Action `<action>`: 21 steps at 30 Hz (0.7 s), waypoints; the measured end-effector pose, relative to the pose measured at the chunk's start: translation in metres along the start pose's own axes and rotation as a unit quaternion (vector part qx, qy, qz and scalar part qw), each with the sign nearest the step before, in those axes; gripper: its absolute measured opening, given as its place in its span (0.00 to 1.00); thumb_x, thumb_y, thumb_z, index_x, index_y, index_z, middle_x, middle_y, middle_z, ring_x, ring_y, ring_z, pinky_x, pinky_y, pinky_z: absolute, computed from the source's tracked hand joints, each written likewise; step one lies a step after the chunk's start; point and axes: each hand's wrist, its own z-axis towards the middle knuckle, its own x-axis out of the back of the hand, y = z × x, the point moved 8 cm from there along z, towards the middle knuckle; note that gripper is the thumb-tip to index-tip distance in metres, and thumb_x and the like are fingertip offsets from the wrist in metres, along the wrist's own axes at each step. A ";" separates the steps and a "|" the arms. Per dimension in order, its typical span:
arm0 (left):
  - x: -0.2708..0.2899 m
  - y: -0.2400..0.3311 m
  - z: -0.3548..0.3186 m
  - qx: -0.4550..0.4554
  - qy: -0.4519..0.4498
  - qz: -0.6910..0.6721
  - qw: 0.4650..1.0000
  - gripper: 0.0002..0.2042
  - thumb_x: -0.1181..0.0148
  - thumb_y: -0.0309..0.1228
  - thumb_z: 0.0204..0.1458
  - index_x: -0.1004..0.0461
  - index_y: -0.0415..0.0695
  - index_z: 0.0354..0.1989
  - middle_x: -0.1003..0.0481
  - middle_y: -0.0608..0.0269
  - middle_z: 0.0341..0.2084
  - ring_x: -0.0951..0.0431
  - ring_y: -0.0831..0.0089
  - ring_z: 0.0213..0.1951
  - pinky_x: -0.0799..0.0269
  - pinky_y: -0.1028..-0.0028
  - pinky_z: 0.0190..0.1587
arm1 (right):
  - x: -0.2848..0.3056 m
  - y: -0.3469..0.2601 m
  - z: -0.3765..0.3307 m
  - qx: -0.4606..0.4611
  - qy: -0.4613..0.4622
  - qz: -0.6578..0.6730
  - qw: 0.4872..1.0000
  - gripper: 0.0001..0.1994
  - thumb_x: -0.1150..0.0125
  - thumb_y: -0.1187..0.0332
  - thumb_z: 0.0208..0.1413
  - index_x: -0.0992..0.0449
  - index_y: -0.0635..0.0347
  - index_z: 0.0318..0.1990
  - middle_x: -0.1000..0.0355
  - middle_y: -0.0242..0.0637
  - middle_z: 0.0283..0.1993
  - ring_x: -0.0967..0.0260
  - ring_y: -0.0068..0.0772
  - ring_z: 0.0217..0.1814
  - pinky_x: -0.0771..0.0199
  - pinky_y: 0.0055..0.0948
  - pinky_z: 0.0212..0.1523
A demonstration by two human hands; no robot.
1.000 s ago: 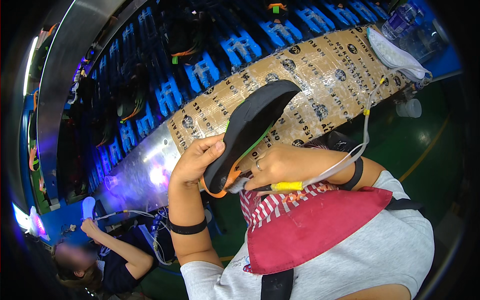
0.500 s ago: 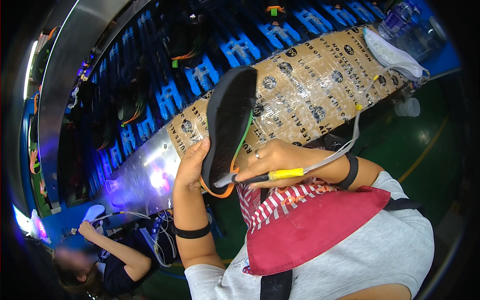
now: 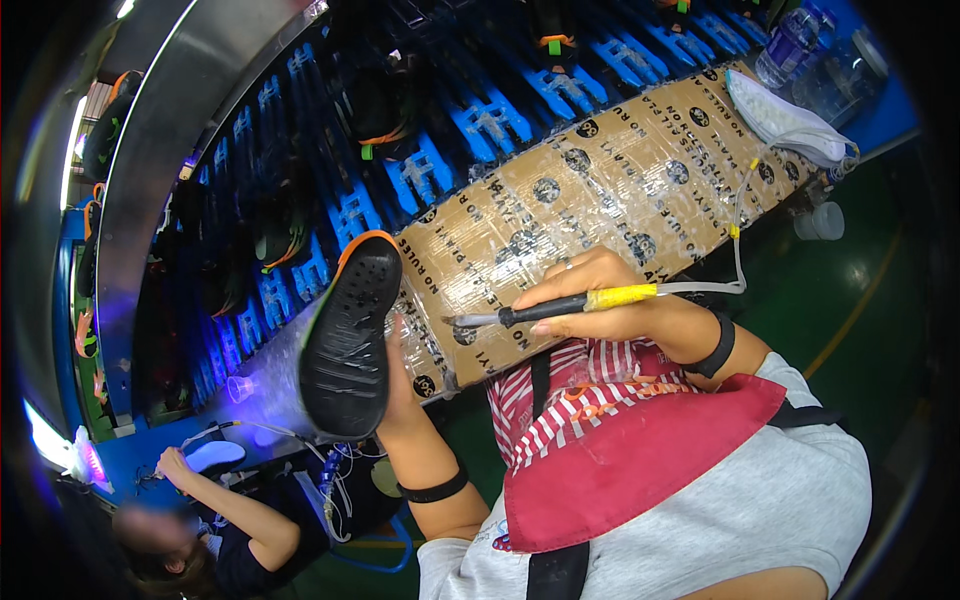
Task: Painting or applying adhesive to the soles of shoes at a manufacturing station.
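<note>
A black shoe sole point(image 3: 346, 350) with an orange and green rim is in my left hand point(image 3: 402, 375), left of the cardboard's near end. Its dotted, orange-rimmed end points up and away, and the lower half looks glossy and wet. My left fingers are partly hidden behind the sole. My right hand point(image 3: 600, 285) is closed around a brush point(image 3: 548, 308) with a black and yellow handle, fed by a clear hose point(image 3: 705, 287). The brush's bristles hang over the cardboard, apart from the sole.
Cardboard point(image 3: 560, 215) under clear film covers the bench edge. Beyond it runs a conveyor with blue shoe holders point(image 3: 490, 130) carrying black soles. At the far right are a white sole point(image 3: 785, 120) and plastic bottles point(image 3: 790, 45). A co-worker's hand point(image 3: 172, 465) is at lower left.
The sole has swung left and turned end for end, its orange end now uppermost. My right hand has drawn the brush off the sole, up and to the right.
</note>
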 end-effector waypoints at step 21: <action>-0.079 -0.082 -0.079 0.213 -0.080 -0.432 0.873 0.38 0.53 0.60 0.44 0.50 0.50 0.61 0.40 0.50 0.54 0.37 0.46 0.52 0.34 0.49 0.48 | -0.010 -0.034 0.023 0.023 0.108 0.067 0.992 0.11 0.38 0.74 0.43 0.24 0.65 0.36 0.25 0.36 0.29 0.29 0.19 0.29 0.32 0.17 0.28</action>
